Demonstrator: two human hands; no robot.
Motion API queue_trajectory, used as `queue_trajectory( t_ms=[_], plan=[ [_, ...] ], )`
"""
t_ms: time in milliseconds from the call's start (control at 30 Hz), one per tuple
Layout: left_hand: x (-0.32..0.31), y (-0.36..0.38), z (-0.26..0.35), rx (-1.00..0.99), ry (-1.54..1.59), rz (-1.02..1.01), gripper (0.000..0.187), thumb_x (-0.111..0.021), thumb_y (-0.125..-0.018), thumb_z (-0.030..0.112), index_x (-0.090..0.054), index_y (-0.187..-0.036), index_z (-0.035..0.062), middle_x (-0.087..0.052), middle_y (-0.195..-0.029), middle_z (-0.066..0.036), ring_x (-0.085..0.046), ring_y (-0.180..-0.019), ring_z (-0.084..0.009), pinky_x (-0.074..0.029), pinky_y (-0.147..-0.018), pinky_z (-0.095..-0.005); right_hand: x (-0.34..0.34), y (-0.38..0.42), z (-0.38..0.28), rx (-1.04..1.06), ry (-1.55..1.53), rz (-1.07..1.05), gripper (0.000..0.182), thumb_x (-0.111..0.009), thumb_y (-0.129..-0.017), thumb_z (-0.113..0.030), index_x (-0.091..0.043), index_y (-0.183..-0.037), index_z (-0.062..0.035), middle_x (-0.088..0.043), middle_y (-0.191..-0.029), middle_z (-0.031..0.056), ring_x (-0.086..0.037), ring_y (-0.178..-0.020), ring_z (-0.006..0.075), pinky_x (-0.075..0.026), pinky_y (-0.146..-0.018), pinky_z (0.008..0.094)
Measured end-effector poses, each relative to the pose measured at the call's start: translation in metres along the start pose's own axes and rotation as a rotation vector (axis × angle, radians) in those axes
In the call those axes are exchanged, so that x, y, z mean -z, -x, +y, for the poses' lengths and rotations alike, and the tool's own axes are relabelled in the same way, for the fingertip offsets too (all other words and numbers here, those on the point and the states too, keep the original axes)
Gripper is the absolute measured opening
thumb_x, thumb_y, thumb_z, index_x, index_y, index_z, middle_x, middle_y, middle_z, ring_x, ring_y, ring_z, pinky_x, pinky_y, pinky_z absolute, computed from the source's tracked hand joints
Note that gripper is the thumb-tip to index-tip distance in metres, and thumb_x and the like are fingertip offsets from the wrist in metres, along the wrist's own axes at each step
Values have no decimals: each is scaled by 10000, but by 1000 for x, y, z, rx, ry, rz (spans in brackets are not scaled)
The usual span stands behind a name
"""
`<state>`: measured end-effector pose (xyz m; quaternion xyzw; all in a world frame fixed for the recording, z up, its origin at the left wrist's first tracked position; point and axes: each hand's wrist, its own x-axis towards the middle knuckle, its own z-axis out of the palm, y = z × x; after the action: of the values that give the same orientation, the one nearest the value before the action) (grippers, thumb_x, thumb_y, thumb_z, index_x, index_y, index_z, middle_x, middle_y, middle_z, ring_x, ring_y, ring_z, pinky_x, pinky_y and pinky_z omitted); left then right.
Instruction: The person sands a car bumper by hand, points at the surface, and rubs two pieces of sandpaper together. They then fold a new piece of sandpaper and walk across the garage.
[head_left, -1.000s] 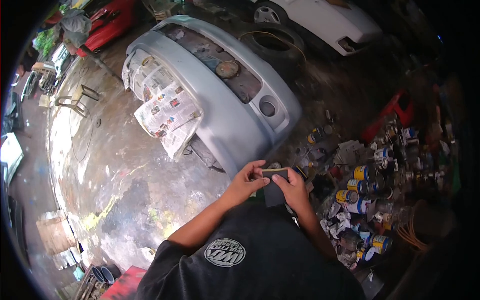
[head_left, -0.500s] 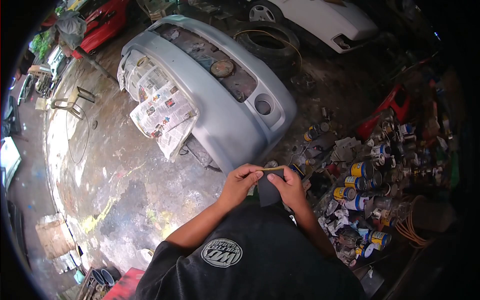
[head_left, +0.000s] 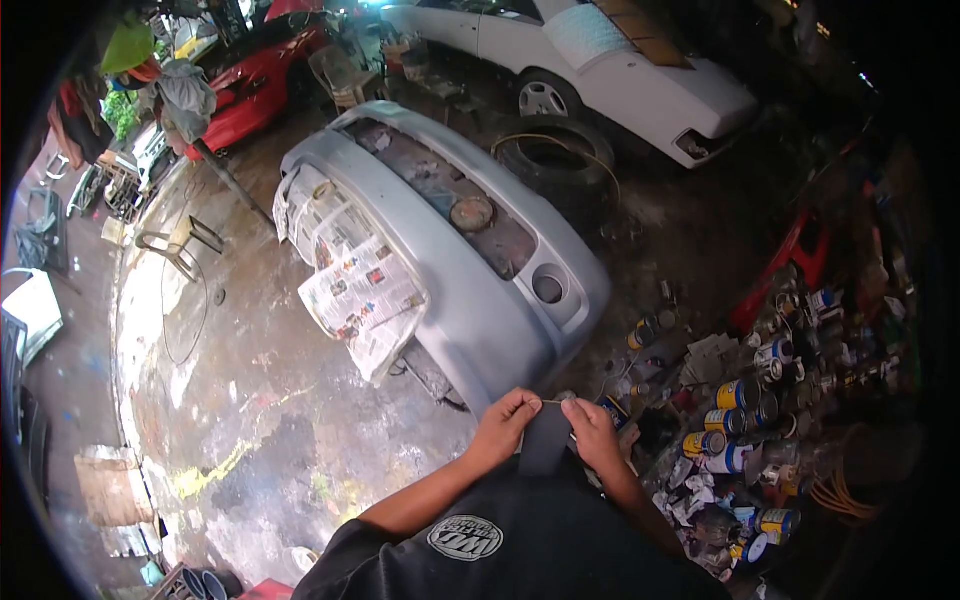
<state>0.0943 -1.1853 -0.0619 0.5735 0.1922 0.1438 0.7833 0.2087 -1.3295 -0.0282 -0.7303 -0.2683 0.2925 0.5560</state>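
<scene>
A dark grey piece of sandpaper (head_left: 546,440) with a yellowish upper edge hangs in front of my chest. My left hand (head_left: 504,430) pinches its upper left corner, thumb against fingers. On the upper right corner my right hand (head_left: 594,432) has a like pinch. Just beyond my hands stands a grey car bumper (head_left: 480,325), its near end closest to my fingers. Newspaper (head_left: 372,290) masks part of its left side. Through the bumper's long opening a round, dirty lid-like thing (head_left: 472,213) shows.
Paint cans (head_left: 738,394) and crumpled litter crowd the floor on the right. Behind the bumper lie a tire (head_left: 560,150) and a white car (head_left: 650,95). A small stool-like frame (head_left: 182,240) stands on the left, and a red car (head_left: 262,95) is farther back.
My view has tilted up, so the bumper and my hands sit lower in the picture. The sandpaper is now held by its corners, with my hands slightly farther apart.
</scene>
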Motion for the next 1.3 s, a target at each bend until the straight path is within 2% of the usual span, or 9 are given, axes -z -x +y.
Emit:
queue_trajectory(
  t_ms=[133,233,433,533,633,733,933,1133,1300],
  plan=[
    [-3,-2,-4,-50,-70,21,146,-550,-1019,146,-588,-953,22,-561,-829,24,-494,-795,-56,-435,-722,-225,-5,-2,-1,63,30,74,363,-534,-1021,-275,-579,-828,29,-469,-638,55,-431,-635,105,-398,-583,311],
    [-3,-1,-1,-75,-135,51,148,-549,-1019,148,-584,-957,19,-566,-813,14,-502,-772,-64,-443,-704,-233,-6,-1,-3,66,9,43,369,-519,-1025,-283,-567,-803,8,-477,-653,13,-434,-650,85,-390,-594,294],
    [-4,5,8,-155,-219,96,132,-561,-1011,137,-589,-971,14,-582,-804,-22,-527,-768,-81,-459,-707,-254,-4,6,-12,76,-28,-63,360,-519,-1023,-278,-606,-834,16,-534,-681,25,-475,-656,98,-407,-605,302],
    [-4,8,9,-209,-286,119,120,-571,-1002,124,-597,-975,10,-596,-820,-47,-544,-774,-102,-465,-716,-267,-10,2,5,180,148,56,327,-540,-1014,-235,-615,-828,23,-548,-663,88,-526,-615,129,-420,-577,324],
    [-2,10,7,-291,-360,142,110,-578,-994,112,-607,-980,7,-606,-842,-68,-555,-780,-125,-466,-721,-276,-15,3,9,141,36,38,350,-552,-1009,-255,-598,-795,17,-540,-637,92,-518,-604,134,-416,-570,328],
    [-1,14,7,-313,-372,181,105,-582,-989,105,-614,-984,5,-611,-851,-74,-561,-786,-134,-464,-723,-276,-9,7,38,145,34,-95,395,-557,-1008,-282,-553,-740,7,-521,-611,86,-497,-594,131,-404,-563,330],
    [-6,22,10,-304,-358,339,99,-578,-990,95,-615,-988,3,-627,-842,-68,-573,-790,-126,-469,-725,-277,-8,-6,17,112,81,-222,446,-577,-1004,-270,-425,-670,-15,-429,-605,29,-404,-590,106,-351,-543,335],
    [-5,29,22,-330,-350,570,92,-559,-1001,88,-601,-983,8,-641,-858,-65,-578,-800,-124,-471,-738,-266,-15,-27,12,310,29,-491,478,-603,-992,-305,-480,-663,19,-504,-606,128,-494,-553,189,-385,-539,385],
    [-9,38,23,-301,-413,635,101,-552,-1014,120,-571,-1001,22,-610,-893,-36,-544,-836,-91,-447,-779,-241,-26,-35,38,235,-14,-562,505,-627,-975,-349,-486,-654,15,-522,-608,137,-498,-544,223,-391,-543,398]
  ],
)
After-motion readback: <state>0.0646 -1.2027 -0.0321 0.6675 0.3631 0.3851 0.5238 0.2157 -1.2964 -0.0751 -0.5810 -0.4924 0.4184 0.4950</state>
